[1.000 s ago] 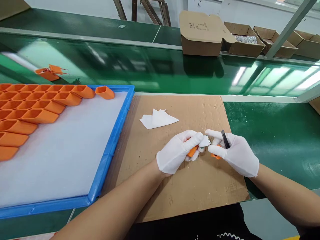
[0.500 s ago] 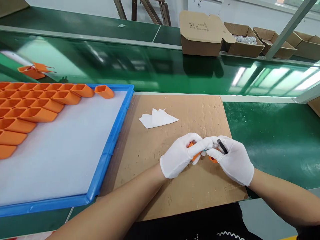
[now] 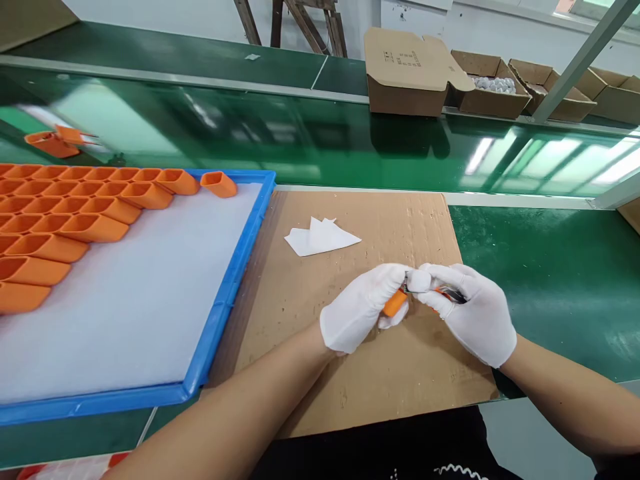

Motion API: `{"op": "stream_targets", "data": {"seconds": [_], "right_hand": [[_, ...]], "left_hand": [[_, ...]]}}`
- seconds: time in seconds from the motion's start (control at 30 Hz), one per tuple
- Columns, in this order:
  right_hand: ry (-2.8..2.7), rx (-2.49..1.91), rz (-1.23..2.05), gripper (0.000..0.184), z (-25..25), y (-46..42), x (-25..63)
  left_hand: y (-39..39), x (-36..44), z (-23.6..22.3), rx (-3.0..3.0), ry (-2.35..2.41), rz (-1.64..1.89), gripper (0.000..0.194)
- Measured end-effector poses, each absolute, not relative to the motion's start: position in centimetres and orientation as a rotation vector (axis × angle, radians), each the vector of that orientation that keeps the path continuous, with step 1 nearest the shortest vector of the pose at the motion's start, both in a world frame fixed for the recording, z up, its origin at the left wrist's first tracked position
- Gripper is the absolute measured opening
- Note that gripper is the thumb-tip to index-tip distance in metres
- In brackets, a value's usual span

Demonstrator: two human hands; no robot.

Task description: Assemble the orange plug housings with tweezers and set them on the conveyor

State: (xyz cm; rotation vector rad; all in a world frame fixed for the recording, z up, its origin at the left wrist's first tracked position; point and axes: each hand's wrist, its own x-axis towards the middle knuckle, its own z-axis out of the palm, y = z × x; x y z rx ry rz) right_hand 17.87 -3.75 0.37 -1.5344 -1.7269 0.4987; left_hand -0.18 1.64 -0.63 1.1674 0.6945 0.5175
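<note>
My left hand, in a white glove, is closed around a small orange plastic piece above the cardboard sheet. Its lower end shows below the fingers; the rest is hidden. My right hand, gloved too, is closed on a small tool with dark, shiny and orange parts, whose kind I cannot make out. The fingertips of both hands meet at the top of the orange piece, where a thin dark bit shows between them. Behind the hands, a folded white cloth or paper lies on the cardboard sheet.
To the left is a blue-rimmed tray with rows of orange hollow sleeves and one sleeve apart. Cardboard boxes stand on the rear shelf, one holding whitish pieces. A metal post rises at right.
The right hand has turned, so the dark tool part that pointed up now lies flatter between its fingers. More of the orange piece shows under the left hand. The camera view has shifted slightly.
</note>
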Motion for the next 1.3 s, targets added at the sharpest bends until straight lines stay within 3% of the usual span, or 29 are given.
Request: {"op": "stream_targets", "data": {"seconds": [0.1,0.17,0.27,0.43,0.63,0.8,0.9,1.03,1.3], "right_hand": [[-1.536,-1.541,0.697,0.021,0.9,-3.5,18.4],[-1.332,-1.561,0.945,0.021,1.3,-3.3,18.7],[-1.094,-1.573,1.229,0.033,1.8,-2.9,19.3],[-1.010,-1.444,1.355,0.037,2.0,-2.3,19.9],[-1.239,-1.362,1.050,0.011,1.6,-2.9,19.2],[-1.666,-1.438,0.440,0.025,1.1,-3.6,19.1],[-1.824,-1.454,0.232,0.031,1.4,-3.7,19.2],[-1.867,-1.422,0.172,0.032,1.7,-3.6,19.2],[-1.652,-1.449,0.331,0.024,1.1,-3.7,19.2]], "left_hand": [[2.0,-1.1,-1.2,1.248,0.787,0.611,0.045],[2.0,-1.6,-1.7,1.352,0.906,0.680,0.054],[1.7,-1.7,-2.2,1.469,0.865,0.806,0.055],[1.4,-1.0,-2.5,1.505,0.703,1.000,0.051],[1.5,-1.3,-1.8,1.745,0.712,1.170,0.042],[2.0,-1.5,-1.5,2.041,0.748,1.328,0.052],[1.7,-1.4,-1.7,2.008,0.780,1.302,0.052],[1.5,-1.2,-2.0,1.666,0.829,1.243,0.042],[2.9,-1.2,1.0,0.974,0.596,0.707,0.021]]}}
